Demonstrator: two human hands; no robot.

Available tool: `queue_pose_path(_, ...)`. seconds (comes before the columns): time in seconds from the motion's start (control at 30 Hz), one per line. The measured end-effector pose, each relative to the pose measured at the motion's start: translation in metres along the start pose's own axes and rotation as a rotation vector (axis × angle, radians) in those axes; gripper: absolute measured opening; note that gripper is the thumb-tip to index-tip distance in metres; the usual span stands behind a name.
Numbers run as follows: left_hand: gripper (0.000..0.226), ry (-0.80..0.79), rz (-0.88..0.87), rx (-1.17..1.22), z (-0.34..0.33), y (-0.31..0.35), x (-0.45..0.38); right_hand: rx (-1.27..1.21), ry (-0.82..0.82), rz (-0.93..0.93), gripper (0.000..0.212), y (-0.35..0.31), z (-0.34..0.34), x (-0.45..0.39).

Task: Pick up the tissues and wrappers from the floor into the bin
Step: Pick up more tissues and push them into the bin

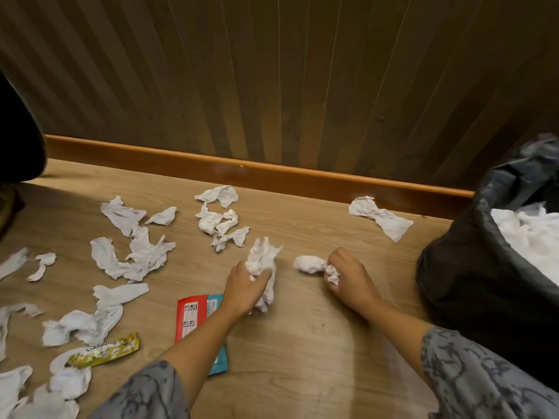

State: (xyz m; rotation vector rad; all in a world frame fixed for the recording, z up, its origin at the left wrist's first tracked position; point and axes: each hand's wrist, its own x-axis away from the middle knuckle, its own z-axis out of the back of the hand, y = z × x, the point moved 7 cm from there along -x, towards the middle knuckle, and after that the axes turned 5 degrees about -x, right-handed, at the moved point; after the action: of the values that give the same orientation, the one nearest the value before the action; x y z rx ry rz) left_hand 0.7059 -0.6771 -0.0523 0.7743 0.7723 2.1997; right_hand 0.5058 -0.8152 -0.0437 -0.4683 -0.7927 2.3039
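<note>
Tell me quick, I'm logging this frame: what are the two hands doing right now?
Left hand: closed around a crumpled tissue wad.
Right hand: closed, pinching a smaller twisted tissue.

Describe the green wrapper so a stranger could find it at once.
Start at the wooden floor and look to its near left, among the crumpled tissues. The green wrapper lies flat there, left of the red and blue wrapper. It is the only yellow-green strip, with pale print.

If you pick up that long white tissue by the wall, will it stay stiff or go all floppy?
Probably floppy: the tissue by the wall lies crumpled and twisted. Likely very light too, since the wad in the left hand droops below the fingers.
</note>
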Motion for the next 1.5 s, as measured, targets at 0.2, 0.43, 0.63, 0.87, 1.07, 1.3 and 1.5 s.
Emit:
queue_pose_path(0.2,0.050,0.135,-0.039,0.113,0.026,0.054,0.025,-0.033,0.258,-0.110,0.024,-0.029,0.074,-0.008)
queue_pose_path(0.43,0.018,0.242,-0.211,0.286,0.057,0.136,0.043,-0.094,0.431,-0.026,0.013,-0.090,0.162,-0.001)
queue_pose_path(0.63,0.020,0.185,-0.307,0.392,0.039,0.221,0.073,-0.145,0.701,0.027,0.011,-0.116,0.258,0.043)
queue_pose_path(0.87,0.037,-0.062,-0.250,0.794,-0.026,0.308,0.113,-0.207,0.954,-0.267,0.024,-0.059,0.333,0.108)
queue_pose_path(1.07,0.045,-0.161,-0.548,0.601,-0.086,0.392,0.144,-0.466,0.964,-0.530,0.027,0.001,0.360,0.151)
queue_pose_path(1.3,0.073,-0.197,-0.874,-0.529,-0.152,0.390,0.136,-0.275,0.750,-0.680,0.044,0.036,0.350,0.161)
queue_pose_path(1.5,0.040,-0.004,-0.985,-0.057,-0.066,0.376,0.123,-0.069,0.755,-0.434,0.029,-0.016,0.347,0.106)
